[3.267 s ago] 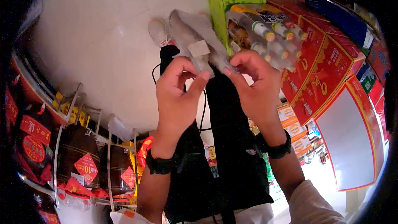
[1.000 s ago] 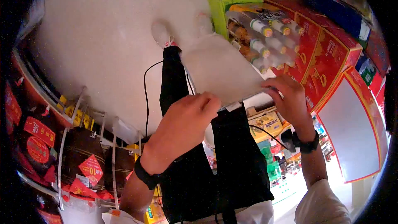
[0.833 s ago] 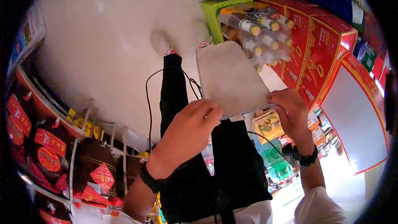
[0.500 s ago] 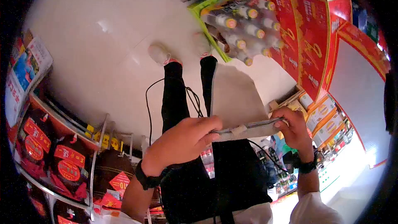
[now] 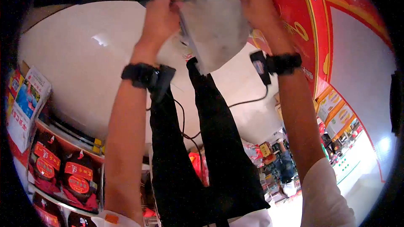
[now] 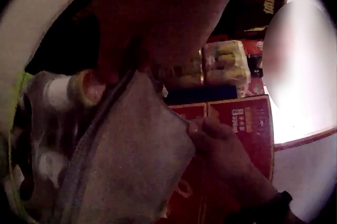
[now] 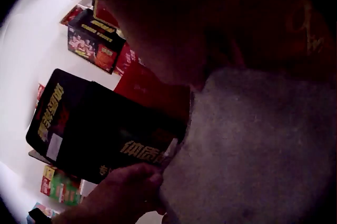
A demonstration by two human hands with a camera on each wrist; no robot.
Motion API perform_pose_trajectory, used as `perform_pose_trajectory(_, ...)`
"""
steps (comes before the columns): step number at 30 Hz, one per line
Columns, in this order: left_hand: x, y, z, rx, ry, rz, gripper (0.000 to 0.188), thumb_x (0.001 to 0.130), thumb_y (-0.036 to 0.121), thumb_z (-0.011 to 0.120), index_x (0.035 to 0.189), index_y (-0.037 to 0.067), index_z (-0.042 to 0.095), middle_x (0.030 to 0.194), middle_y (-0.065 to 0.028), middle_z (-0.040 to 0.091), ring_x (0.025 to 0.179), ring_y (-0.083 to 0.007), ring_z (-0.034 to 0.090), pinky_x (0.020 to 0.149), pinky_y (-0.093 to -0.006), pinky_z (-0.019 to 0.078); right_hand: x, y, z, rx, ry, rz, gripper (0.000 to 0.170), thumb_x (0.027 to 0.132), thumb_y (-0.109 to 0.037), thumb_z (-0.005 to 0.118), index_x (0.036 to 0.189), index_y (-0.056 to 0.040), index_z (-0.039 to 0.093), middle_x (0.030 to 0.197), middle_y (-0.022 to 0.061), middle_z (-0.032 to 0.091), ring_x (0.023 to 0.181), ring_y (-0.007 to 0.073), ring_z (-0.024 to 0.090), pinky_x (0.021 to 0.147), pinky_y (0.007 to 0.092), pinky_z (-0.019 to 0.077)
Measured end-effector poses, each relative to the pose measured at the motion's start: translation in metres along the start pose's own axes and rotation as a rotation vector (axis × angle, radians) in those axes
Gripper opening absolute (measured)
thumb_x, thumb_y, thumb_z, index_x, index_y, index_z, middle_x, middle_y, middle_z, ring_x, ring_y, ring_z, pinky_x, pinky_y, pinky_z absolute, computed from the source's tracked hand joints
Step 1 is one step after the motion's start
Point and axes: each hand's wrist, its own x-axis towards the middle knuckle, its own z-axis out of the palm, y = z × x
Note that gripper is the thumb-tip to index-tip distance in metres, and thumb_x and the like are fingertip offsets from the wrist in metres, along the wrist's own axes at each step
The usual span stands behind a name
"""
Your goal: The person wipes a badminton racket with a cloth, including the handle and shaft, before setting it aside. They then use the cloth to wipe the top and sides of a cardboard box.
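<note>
A greyish-beige cloth (image 5: 216,27) with a darker edge hangs stretched between both hands, raised in front of the body. My left hand (image 5: 162,19) pinches one upper corner; my right hand (image 5: 257,6) grips the other. In the left wrist view the cloth (image 6: 137,145) slopes down between the near left hand (image 6: 158,19) and the right hand (image 6: 224,145). The right wrist view has the cloth (image 7: 253,140) filling the lower right, the left hand (image 7: 124,190) at its edge. The right fingers are dark there.
Wrapped bottles (image 6: 58,92) stand behind the cloth, beside red cartons (image 6: 239,124). A black box (image 7: 84,124) with gold lettering lies beyond. At the left is a shelf of dark packages with red labels (image 5: 78,176). A black cable (image 5: 248,101) hangs from the right wrist.
Both hands have lifted the cloth up and forward, from over the legs to the top of the head view. The cloth now hangs from its corners, and the view has turned.
</note>
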Motion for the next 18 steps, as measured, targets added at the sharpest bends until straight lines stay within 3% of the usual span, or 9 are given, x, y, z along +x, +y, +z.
perform_pose_trajectory(1, 0.008, -0.010, -0.001, 0.052, 0.009, 0.018, 0.015, 0.084, 0.013, 0.056, 0.096, 0.004, 0.058, 0.076, -0.0120, 0.063, 0.064, -0.0193, 0.062, 0.058, -0.0304, 0.0487, 0.007, -0.009, 0.004, 0.361, -0.001, 0.184, 0.007, 0.085, -0.012, 0.052, 0.088, -0.0065, 0.051, 0.081, 0.0123, 0.051, 0.074, 0.0277, 0.049, 0.062, 0.0338, 0.0391)
perform_pose_trajectory(3, 0.018, -0.021, -0.004, 0.158, 0.027, 0.056, 0.018, 0.084, 0.015, 0.057, 0.098, 0.004, 0.059, 0.078, -0.0113, 0.064, 0.066, -0.0188, 0.062, 0.059, -0.0291, 0.0489, 0.023, -0.026, 0.005, 1.086, 0.006, 0.547, 0.025, 0.088, -0.018, 0.048, 0.064, -0.0123, 0.042, 0.057, -0.0035, 0.034, 0.046, 0.0066, 0.032, 0.041, 0.0215, 0.0246)
perform_pose_trajectory(4, 0.017, -0.022, -0.006, 0.040, -0.043, -0.088, 0.019, 0.084, 0.016, 0.057, 0.098, 0.003, 0.059, 0.078, -0.0109, 0.064, 0.066, -0.0184, 0.062, 0.059, -0.0292, 0.0487, 0.021, -0.024, 0.006, 0.702, 0.093, 0.327, 0.007, 0.080, -0.011, 0.052, 0.076, -0.0086, 0.047, 0.069, 0.0031, 0.042, 0.059, 0.0139, 0.041, 0.051, 0.0264, 0.0322)
perform_pose_trajectory(6, 0.016, -0.020, -0.012, -0.194, -0.171, -0.376, 0.021, 0.085, 0.017, 0.056, 0.098, 0.002, 0.059, 0.079, -0.0103, 0.064, 0.068, -0.0177, 0.062, 0.060, -0.0294, 0.0485, 0.020, -0.022, 0.010, -0.080, 0.243, -0.113, 0.035, 0.066, 0.005, 0.060, 0.100, -0.0013, 0.057, 0.093, 0.0161, 0.058, 0.085, 0.0286, 0.058, 0.072, 0.0361, 0.0473)
perform_pose_trajectory(9, 0.004, -0.038, 0.000, -0.024, 0.087, -0.219, 0.021, 0.086, 0.019, 0.055, 0.095, 0.000, 0.060, 0.077, -0.0090, 0.063, 0.068, -0.0166, 0.060, 0.060, -0.0300, 0.0478, -0.008, -0.026, 0.006, 0.052, 0.311, -0.104, 0.015, 0.083, -0.007, 0.054, 0.097, -0.0036, 0.057, 0.098, 0.0188, 0.061, 0.091, 0.0390, 0.057, 0.074, 0.0406, 0.0467)
perform_pose_trajectory(12, -0.033, -0.038, 0.001, -0.051, 0.231, -0.373, 0.020, 0.084, 0.020, 0.057, 0.092, 0.001, 0.060, 0.078, -0.0087, 0.062, 0.068, -0.0163, 0.059, 0.062, -0.0306, 0.0476, -0.067, -0.015, -0.010, 0.036, 0.223, 0.155, 0.016, 0.081, -0.008, 0.055, 0.096, -0.0019, 0.056, 0.090, 0.0175, 0.061, 0.081, 0.0348, 0.060, 0.073, 0.0391, 0.0480)
perform_pose_trajectory(14, -0.076, -0.058, 0.019, -0.016, 0.050, -0.401, 0.016, 0.083, 0.017, 0.057, 0.089, 0.002, 0.058, 0.080, -0.0088, 0.062, 0.069, -0.0173, 0.060, 0.064, -0.0294, 0.0476, -0.126, 0.013, -0.006, 0.210, -0.013, 0.481, 0.015, 0.081, -0.009, 0.055, 0.094, -0.0026, 0.057, 0.085, 0.0162, 0.062, 0.077, 0.0302, 0.061, 0.073, 0.0374, 0.0484)
perform_pose_trajectory(16, -0.126, -0.058, 0.053, 0.104, -0.093, -0.178, 0.016, 0.080, 0.012, 0.060, 0.092, 0.002, 0.056, 0.086, -0.0090, 0.062, 0.075, -0.0164, 0.060, 0.070, -0.0279, 0.0476, -0.181, 0.040, 0.012, 0.451, -0.183, 0.782, 0.017, 0.080, -0.010, 0.059, 0.095, -0.0030, 0.056, 0.088, 0.0119, 0.063, 0.080, 0.0217, 0.061, 0.074, 0.0332, 0.0490)
perform_pose_trajectory(18, -0.152, -0.005, 0.071, -0.495, -0.171, -0.514, 0.026, 0.076, 0.011, 0.065, 0.098, 0.003, 0.054, 0.088, -0.0099, 0.061, 0.084, -0.0182, 0.060, 0.075, -0.0280, 0.0474, -0.216, 0.058, 0.032, 0.775, -0.240, 0.909, 0.034, 0.079, -0.012, 0.063, 0.109, -0.0046, 0.051, 0.105, 0.0091, 0.059, 0.098, 0.0193, 0.057, 0.081, 0.0324, 0.0476)
